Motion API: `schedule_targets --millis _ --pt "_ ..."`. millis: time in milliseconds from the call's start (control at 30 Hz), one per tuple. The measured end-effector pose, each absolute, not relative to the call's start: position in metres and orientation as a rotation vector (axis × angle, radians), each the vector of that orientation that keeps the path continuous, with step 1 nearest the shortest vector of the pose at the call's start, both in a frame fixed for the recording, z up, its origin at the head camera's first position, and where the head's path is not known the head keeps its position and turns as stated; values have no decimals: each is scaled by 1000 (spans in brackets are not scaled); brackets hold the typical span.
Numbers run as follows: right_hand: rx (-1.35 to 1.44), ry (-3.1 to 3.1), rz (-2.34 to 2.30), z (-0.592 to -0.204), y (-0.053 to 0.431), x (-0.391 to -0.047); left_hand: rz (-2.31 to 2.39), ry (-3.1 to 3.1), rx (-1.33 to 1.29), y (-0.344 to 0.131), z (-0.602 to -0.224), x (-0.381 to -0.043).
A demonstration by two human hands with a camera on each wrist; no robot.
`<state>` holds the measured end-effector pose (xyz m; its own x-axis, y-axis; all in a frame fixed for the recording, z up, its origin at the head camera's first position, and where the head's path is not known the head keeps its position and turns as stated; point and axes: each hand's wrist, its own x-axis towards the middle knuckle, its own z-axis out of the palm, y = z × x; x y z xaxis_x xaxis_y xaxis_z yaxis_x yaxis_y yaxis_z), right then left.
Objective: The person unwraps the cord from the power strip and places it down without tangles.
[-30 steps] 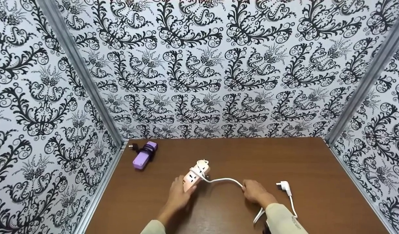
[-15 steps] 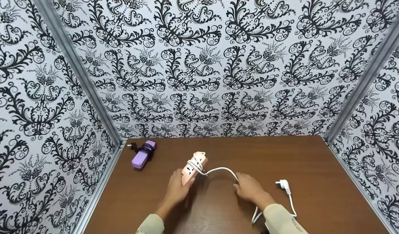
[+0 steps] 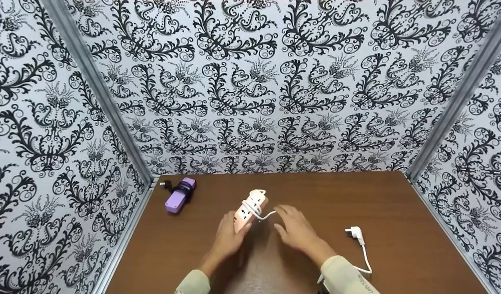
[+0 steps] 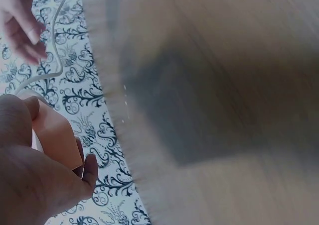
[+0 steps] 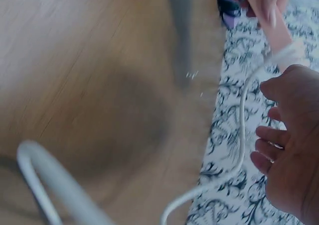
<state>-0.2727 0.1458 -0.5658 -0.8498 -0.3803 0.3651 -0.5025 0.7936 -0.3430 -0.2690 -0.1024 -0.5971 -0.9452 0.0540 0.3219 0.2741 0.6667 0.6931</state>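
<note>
Left hand [image 3: 229,237] grips pink power strip [image 3: 244,214]; right hand [image 3: 296,230], fingers apart, beside white cord [image 5: 242,120]. Judged risk: wrapped turns could slacken, since fingers pinch nothing.

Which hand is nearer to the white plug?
Right. The right hand is left of the white plug; the left hand is farther left, gripping the power strip.

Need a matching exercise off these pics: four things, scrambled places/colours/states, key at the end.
1. Pink power strip
2. Purple power strip
3. White plug
4. Back wall

A. On the right half of the table
B. Black-and-white patterned
C. Wrapped in black cord
D. Held in the left hand

Pairs: 1-D, 2-C, 3-A, 4-B
</note>
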Motion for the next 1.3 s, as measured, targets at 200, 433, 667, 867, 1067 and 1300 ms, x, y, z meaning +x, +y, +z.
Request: schedule_targets --millis 200,433,667,867,1067,1300 --pt "738 -2740 601 -564 130 -271 -1150 -2637 -293 -94 -592 -268" --pt "833 -2608 635 -569 125 -273 -1110 -2618 -313 -93 -597 -268" --pt "838 -2352 602 -572 132 -280 -1115 -2611 -362 -98 -601 -262" --pt "701 -2330 631 -568 136 -281 -1111 -2625 -359 -100 -602 -262" --pt "561 -2315 625 -569 137 -280 -1074 -2654 -369 -101 -604 -263" --pt "352 -2400 671 -571 151 -284 -1046 -2627 -360 -108 -607 -261"
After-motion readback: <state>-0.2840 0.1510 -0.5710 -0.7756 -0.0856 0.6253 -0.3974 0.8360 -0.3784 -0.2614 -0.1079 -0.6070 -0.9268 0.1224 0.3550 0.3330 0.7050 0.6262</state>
